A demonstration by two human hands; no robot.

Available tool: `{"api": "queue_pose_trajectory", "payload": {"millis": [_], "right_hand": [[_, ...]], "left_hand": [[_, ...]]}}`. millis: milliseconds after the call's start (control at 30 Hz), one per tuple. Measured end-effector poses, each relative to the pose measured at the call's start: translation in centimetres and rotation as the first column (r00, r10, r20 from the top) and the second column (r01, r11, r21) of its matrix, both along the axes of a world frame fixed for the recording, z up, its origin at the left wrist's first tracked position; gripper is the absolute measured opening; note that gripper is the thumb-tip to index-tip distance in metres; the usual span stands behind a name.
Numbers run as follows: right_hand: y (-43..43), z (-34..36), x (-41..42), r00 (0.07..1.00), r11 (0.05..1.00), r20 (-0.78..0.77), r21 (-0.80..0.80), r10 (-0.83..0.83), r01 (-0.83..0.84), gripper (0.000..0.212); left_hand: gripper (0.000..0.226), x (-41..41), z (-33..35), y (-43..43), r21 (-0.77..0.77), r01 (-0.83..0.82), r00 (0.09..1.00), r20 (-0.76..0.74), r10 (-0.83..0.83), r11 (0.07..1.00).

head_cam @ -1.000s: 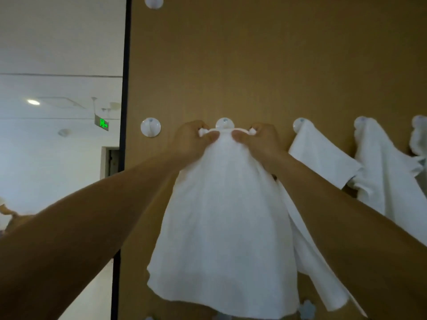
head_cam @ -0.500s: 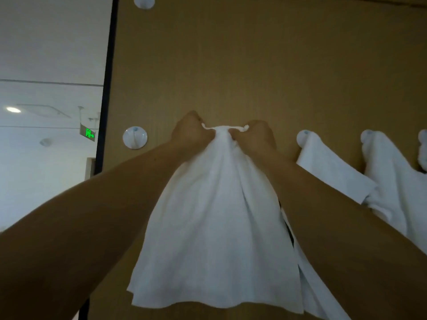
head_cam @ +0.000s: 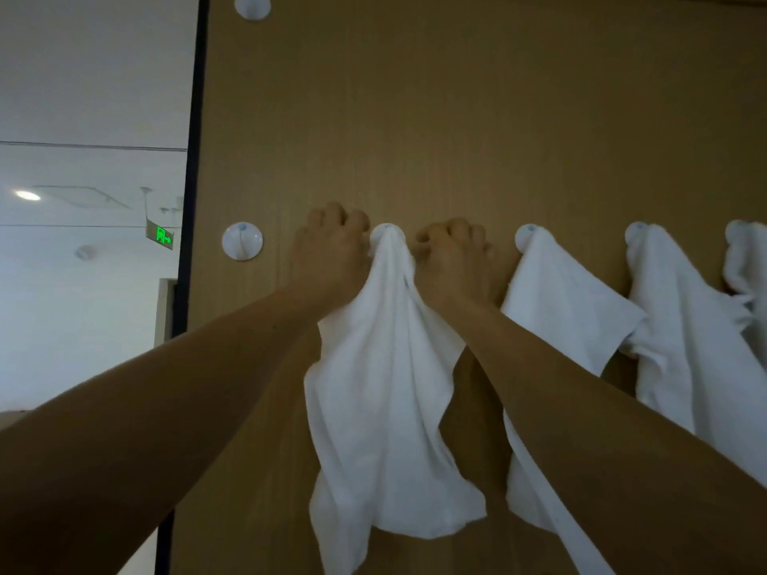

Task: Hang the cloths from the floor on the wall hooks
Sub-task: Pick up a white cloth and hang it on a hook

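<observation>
Head view: gripped cloth (head_cam: 386, 388) between free hook (head_cam: 242, 241) and hung cloth (head_cam: 564, 309).

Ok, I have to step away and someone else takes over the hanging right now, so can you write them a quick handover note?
Left hand: grips the white cloth just left of its hook.
Right hand: grips the same cloth just right of the hook.
Done: the cloth's top is bunched over that hook; three other cloths hang on hooks to its right.
Left: let go and check that it holds. A bare hook is free to the left, and a higher hook above. The floor is out of view, so the remaining cloths are unknown.
</observation>
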State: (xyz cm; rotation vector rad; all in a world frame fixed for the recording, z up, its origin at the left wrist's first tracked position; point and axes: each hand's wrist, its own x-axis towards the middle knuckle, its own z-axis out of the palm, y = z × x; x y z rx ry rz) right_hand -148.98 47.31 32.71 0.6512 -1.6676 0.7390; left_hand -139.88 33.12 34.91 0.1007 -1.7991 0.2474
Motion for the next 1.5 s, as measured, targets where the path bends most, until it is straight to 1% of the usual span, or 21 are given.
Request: {"api": "queue_pose_trajectory", "payload": {"millis": [33,67,133,200,300,367,400,467,500,567,700,767,833,933,1000,1100,1200,1267,1333,1400,1500], "right_hand": [[-0.2,-0.3,0.0,0.995,0.996,-0.044,0.025,0.084,-0.083,0.027],[-0.4,-0.6,0.1,0.978,0.977,-0.024,0.044,0.208,-0.207,0.028],[-1.0,-1.4,0.3,0.906,0.908,0.079,0.028,0.415,-0.418,0.031],[-1.2,-1.8,0.4,0.86,0.867,0.132,0.004,0.494,-0.499,0.033],[-1.2,-1.9,0.5,0.836,0.858,0.238,0.016,0.495,-0.513,0.028],[-0.8,-1.8,0.3,0.777,0.829,0.338,-0.018,0.532,-0.56,0.027],[-0.5,-1.9,0.2,0.711,0.792,0.396,-0.077,0.582,-0.606,0.025],[0.2,-1.5,0.1,0.548,0.704,0.478,-0.248,0.686,-0.666,0.016],[0.5,-1.1,0.0,0.502,0.683,0.492,-0.312,0.711,-0.661,0.014],[0.8,-0.7,-0.2,0.503,0.704,0.523,-0.314,0.688,-0.637,0.026],[-0.2,-2.5,-0.9,0.575,0.746,0.534,-0.173,0.619,-0.643,0.022],[-0.7,-3.6,-1.3,0.677,0.8,0.464,-0.129,0.571,-0.586,0.026],[-0.8,-4.2,-1.5,0.768,0.846,0.37,-0.115,0.523,-0.521,0.04],[-0.5,-5.0,-2.0,0.823,0.857,0.242,-0.111,0.514,-0.502,0.054],[-0.3,-5.8,-2.2,0.846,0.863,0.176,-0.062,0.504,-0.501,0.055],[-0.5,-7.6,-1.9,0.836,0.846,0.139,-0.024,0.531,-0.533,0.052],[-0.7,-9.3,-1.5,0.813,0.832,0.173,-0.105,0.555,-0.545,0.048],[-0.6,-9.5,-1.1,0.776,0.808,0.228,-0.16,0.589,-0.566,0.046],[-0.5,-9.0,-0.6,0.74,0.79,0.277,-0.209,0.613,-0.576,0.042],[-0.4,-8.5,-0.1,0.766,0.819,0.291,-0.217,0.573,-0.531,0.048],[-0.2,-8.7,0.4,0.83,0.873,0.27,-0.151,0.488,-0.465,0.062]], "left_hand": [[0.025,0.1,-0.3,0.1,-0.09,0.066,0.998,0.002,-0.066,0.994],[0.025,0.0,-0.7,0.3,-0.077,0.177,0.984,0.037,-0.175,0.981],[0.028,0.1,-1.3,0.9,0.184,0.369,0.924,0.039,-0.381,0.911],[0.029,-0.1,-1.7,1.4,0.405,0.465,0.861,-0.001,-0.508,0.787],[0.036,-0.4,-2.1,2.1,0.439,0.38,0.862,0.152,-0.484,0.814],[0.03,-0.2,-2.2,2.2,0.512,0.375,0.835,0.176,-0.521,0.773],[0.027,0.0,-2.1,2.2,0.587,0.398,0.804,0.147,-0.576,0.705],[0.019,0.8,-1.9,1.9,0.748,0.442,0.741,0.007,-0.671,0.495],[0.013,1.2,-1.8,1.8,0.804,0.442,0.728,-0.062,-0.682,0.399],[0.011,1.4,-2.0,1.4,0.874,0.386,0.729,-0.093,-0.679,0.295],[0.032,0.6,-3.7,1.2,0.924,0.268,0.726,-0.007,-0.687,0.273],[0.036,0.3,-4.6,1.0,0.918,0.266,0.765,-0.014,-0.644,0.296],[0.035,0.1,-5.4,0.4,0.871,0.312,0.815,-0.041,-0.579,0.378],[0.026,0.3,-6.7,-0.4,0.606,0.352,0.908,-0.037,-0.417,0.713],[0.026,0.2,-7.7,-0.8,0.442,0.347,0.919,0.015,-0.394,0.827],[0.048,-0.3,-9.3,-1.4,0.392,0.327,0.915,0.096,-0.391,0.86],[0.053,-0.4,-11.2,-1.8,0.405,0.306,0.915,0.127,-0.384,0.862],[0.056,-0.1,-11.9,-1.4,0.41,0.325,0.911,0.105,-0.398,0.852],[0.064,0.3,-11.9,-0.8,0.339,0.317,0.937,0.031,-0.347,0.886],[0.067,0.6,-11.3,-0.1,0.227,0.261,0.963,0.003,-0.269,0.938],[0.063,0.7,-10.6,0.6,0.151,0.136,0.978,0.135,-0.156,0.979]]}}
